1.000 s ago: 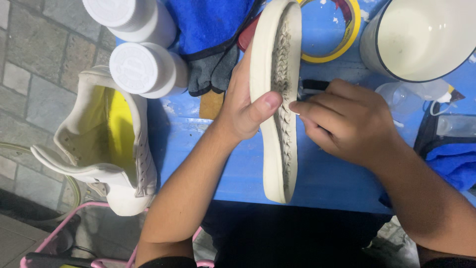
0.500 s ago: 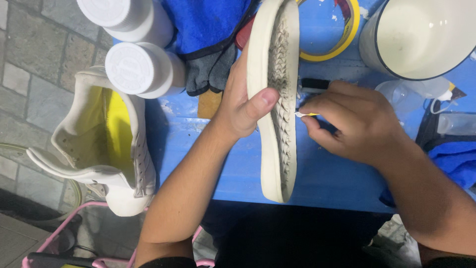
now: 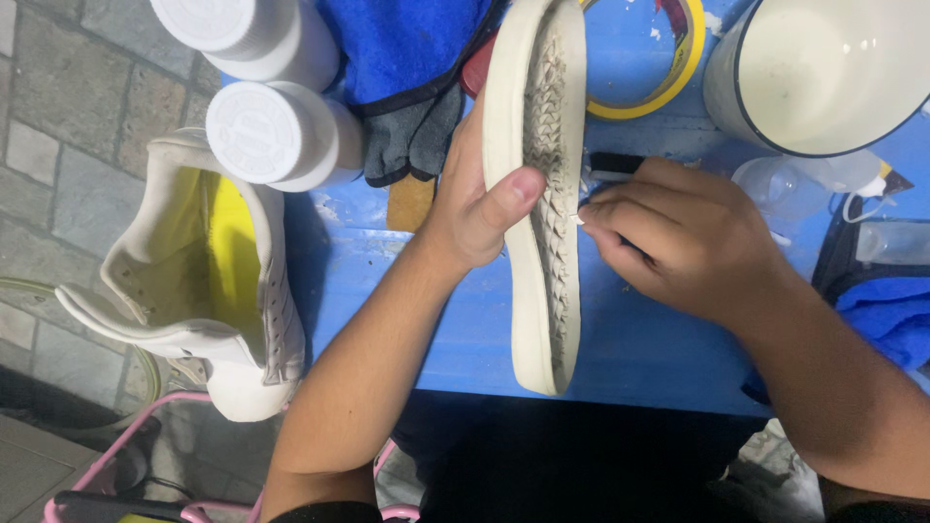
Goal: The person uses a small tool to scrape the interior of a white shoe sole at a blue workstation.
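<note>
A white enamel bowl [image 3: 823, 73] with a dark rim, seemingly holding pale liquid, and two capped white jars [image 3: 266, 131] stand on the blue surface [image 3: 446, 310]. The left hand [image 3: 475, 203] grips an upturned white shoe [image 3: 538, 194], thumb on the tread. The right hand [image 3: 678, 237], just beside, pinches a small tool [image 3: 612, 165] against the sole's edge.

Left hand [image 3: 475, 208]: bare forearm rising from near edge, slanting far and right; fingers curled in a closed grip, thumb pressed flat, pointing right. Right hand [image 3: 678, 237]: forearm entering from near right; fingers bunched in a pinch, fingertips [image 3: 593, 215] pointing left, close beside the left thumb.
</note>
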